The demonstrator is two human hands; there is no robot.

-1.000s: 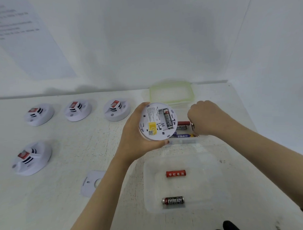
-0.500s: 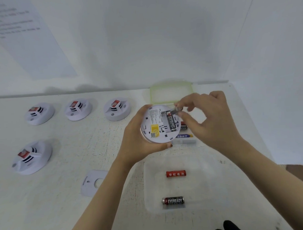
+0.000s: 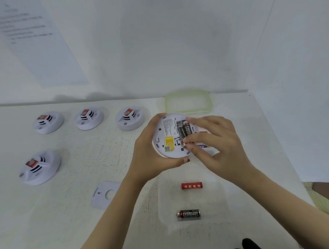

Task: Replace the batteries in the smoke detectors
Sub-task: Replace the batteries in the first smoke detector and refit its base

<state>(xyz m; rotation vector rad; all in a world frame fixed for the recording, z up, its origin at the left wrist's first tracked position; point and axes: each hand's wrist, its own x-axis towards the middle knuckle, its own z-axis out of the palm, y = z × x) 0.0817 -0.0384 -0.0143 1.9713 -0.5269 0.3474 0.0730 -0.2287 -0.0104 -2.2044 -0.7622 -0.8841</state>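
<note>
Batteries now fill both slots in the back of the smoke detector (image 3: 167, 135), where half a second ago only the first battery (image 3: 180, 132) lay seated and the other was held tilted over the top of the bay. The second battery (image 3: 188, 130) now lies flat beside the first. The right hand (image 3: 222, 144) has come down over it, forefinger at its upper end and thumb at its lower end, pinching it lengthwise. The left hand (image 3: 149, 152) grips the detector as before, fingers curled round its rim, holding it above the table (image 3: 70, 220) with the underside turned to the camera. The right hand covers the right edge of the detector and most of the box behind it, of which only a scrap of purple label shows. Nearer the person, a clear tray (image 3: 160, 202) holds a red battery (image 3: 191, 186) and a black battery (image 3: 188, 214), well apart. A green-rimmed lid (image 3: 208, 102) lies by the wall. Four more detectors sit face up to the left: three in a row (image 3: 48, 122) (image 3: 89, 117) (image 3: 130, 118) and one nearer (image 3: 40, 167). A flat white mounting plate (image 3: 104, 194) lies just beside the left forearm.
</note>
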